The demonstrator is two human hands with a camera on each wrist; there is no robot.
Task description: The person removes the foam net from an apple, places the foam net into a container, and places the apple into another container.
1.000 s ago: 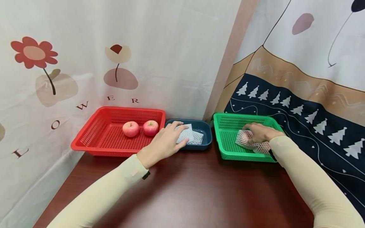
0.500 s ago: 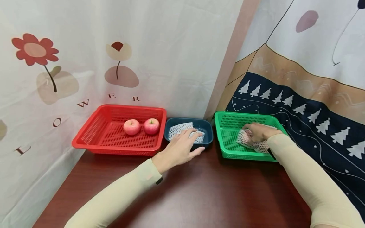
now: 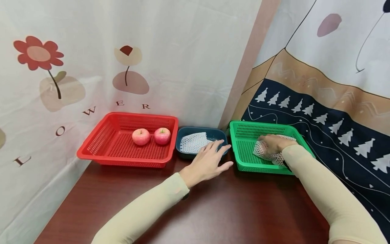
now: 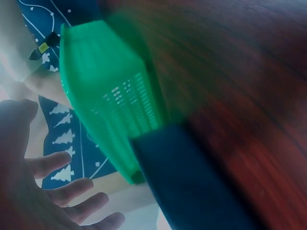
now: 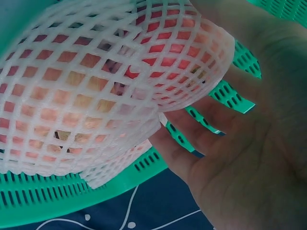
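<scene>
My left hand (image 3: pixel 205 165), its fingers spread and holding nothing, hovers at the front right of the small dark blue basket (image 3: pixel 186 155). White foam fruit nets (image 3: pixel 193 142) lie inside that basket. In the left wrist view the fingers (image 4: pixel 79 189) are apart beside the green basket (image 4: pixel 103 72). My right hand (image 3: pixel 273 144) reaches into this green basket and grips an apple in a foam net (image 3: pixel 259 149). The right wrist view shows the fingers behind this netted apple (image 5: pixel 187 52). Another netted apple (image 5: pixel 62 91) lies against it.
A red basket (image 3: pixel 103 150) stands at the left, with a bare apple (image 3: pixel 141 137) and a second bare apple (image 3: pixel 162 136) in it. Behind the baskets hangs a printed curtain (image 3: pixel 189 67). The baskets stand on a dark wooden table (image 3: pixel 231 206).
My left hand has moved right and toward me from over the blue basket, uncovering the foam nets. The right hand stays at the netted apple, its fingers slightly closer round it.
</scene>
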